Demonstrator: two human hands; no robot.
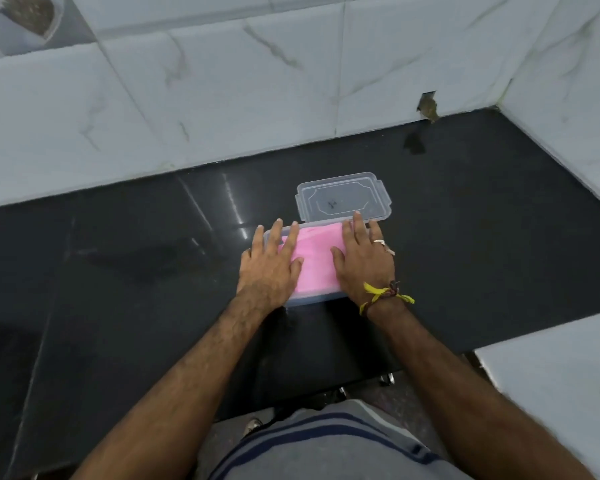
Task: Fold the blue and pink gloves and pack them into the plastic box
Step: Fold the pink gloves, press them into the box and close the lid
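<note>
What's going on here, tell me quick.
A person is packing gloves into a clear plastic box on a dark counter. The left hand and the right hand both lie flat, fingers straight, pressing a folded pink glove down into the box. A strip of blue shows through the box's near wall, likely the blue glove underneath. The lid lies off, on the counter just behind the box, so closing is not yet done.
</note>
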